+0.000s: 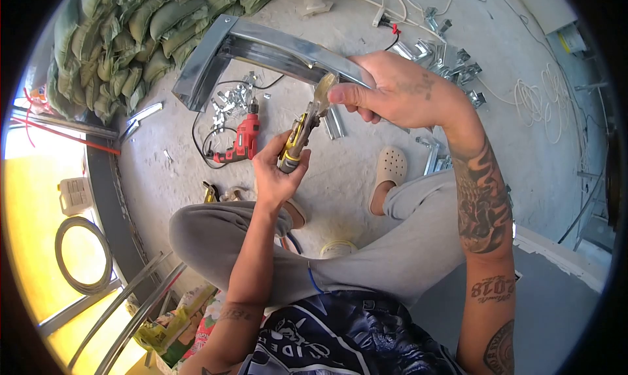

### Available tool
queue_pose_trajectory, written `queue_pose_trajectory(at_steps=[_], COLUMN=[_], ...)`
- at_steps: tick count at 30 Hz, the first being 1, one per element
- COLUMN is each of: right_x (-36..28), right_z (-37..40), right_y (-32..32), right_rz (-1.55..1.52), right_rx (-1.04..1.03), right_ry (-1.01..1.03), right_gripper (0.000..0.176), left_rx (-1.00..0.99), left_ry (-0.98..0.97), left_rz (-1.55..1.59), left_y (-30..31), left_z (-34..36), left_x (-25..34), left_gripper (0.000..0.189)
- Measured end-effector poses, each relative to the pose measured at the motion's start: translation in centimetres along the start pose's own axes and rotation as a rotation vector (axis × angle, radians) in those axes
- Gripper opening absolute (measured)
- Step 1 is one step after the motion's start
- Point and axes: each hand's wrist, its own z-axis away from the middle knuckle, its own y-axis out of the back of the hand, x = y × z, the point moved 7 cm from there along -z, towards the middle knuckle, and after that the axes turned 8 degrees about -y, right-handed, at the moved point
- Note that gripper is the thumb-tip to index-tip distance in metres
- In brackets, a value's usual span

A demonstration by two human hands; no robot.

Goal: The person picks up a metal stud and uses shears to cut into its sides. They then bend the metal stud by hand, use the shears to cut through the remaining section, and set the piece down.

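Note:
My left hand (pixel 278 169) is closed around the yellow-and-grey handles of a pair of metal snips (pixel 302 136), held pointing up and away from me. The head of the snips is right at the near edge of a bent galvanised metal channel (pixel 275 44). That channel is raised in front of me, its short leg angled down at the left. My right hand (pixel 399 90) grips the channel's right end, with the thumb on the near side close to the snips' head. The palm hides that end of the channel.
A red drill (pixel 243 141) with a black cord lies on the floor beside small metal brackets (pixel 232 103). More metal pieces (pixel 445 64) are heaped to the right. Green sacks (pixel 150 31) are stacked back left. White cables (pixel 530 100) trail along the right. Metal rods (pixel 140 303) lean at lower left.

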Motion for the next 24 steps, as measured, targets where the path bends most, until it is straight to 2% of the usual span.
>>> queue_pose_trajectory(at_steps=[4,6,8,10,13,14,15,16,18,19,20,22,23,24], right_x=[-0.2,-0.3,-0.3,0.1,1.7,2.4,2.8,2.9,2.1,0.7,0.4,-2.5,-3.8,-4.7], right_z=[-0.2,-0.2,-0.1,-0.1,-0.3,0.0,0.5,0.8,1.5,2.0,1.7,2.0,2.4,2.6], right_y=[0.3,0.8,1.1,1.3,2.2,3.4,4.6,5.3,6.3,6.0,5.5,3.3,2.1,1.0], right_rz=[0.089,0.128,0.123,0.119,0.217,0.162,0.110,0.125,0.314,0.583,0.578,0.834,0.725,0.711], right_rx=[0.050,0.183,0.167,0.154,0.164,0.265,0.363,0.377,0.502,0.675,0.680,0.819,0.815,0.819], right_ry=[0.003,0.074,0.058,0.037,0.030,0.057,0.090,0.099,0.199,0.362,0.381,0.662,0.757,0.784], right_gripper=[0.062,0.061,0.059,0.058,0.063,0.058,0.054,0.054,0.054,0.042,0.042,0.036,0.028,0.028], left_rx=[0.103,0.124,0.141,0.077,0.015,-0.040,0.024,0.089,0.089,0.140,0.028,-0.082,-0.218,-0.353], left_ry=[-0.097,-0.091,-0.085,0.036,0.024,0.231,0.300,0.367,0.500,0.463,0.380,0.256,0.223,0.193], left_rz=[-0.131,-0.136,-0.140,-0.150,-0.061,-0.078,0.021,0.120,0.389,0.547,0.679,0.877,0.811,0.740], left_y=[0.7,0.9,1.1,1.1,1.1,1.7,2.6,3.7,6.5,7.2,8.4,9.3,9.6,9.5], left_z=[0.5,0.8,0.9,0.7,0.8,1.5,2.3,2.4,0.2,-1.1,-2.7,-6.1,-7.4,-8.3], left_x=[0.9,0.8,1.2,1.7,1.2,-0.7,-3.3,-5.6,-5.5,-3.8,-4.0,-0.1,2.0,3.9], left_gripper=[0.023,0.021,0.020,0.025,0.028,0.031,0.029,0.026,0.026,0.029,0.033,0.047,0.053,0.059])
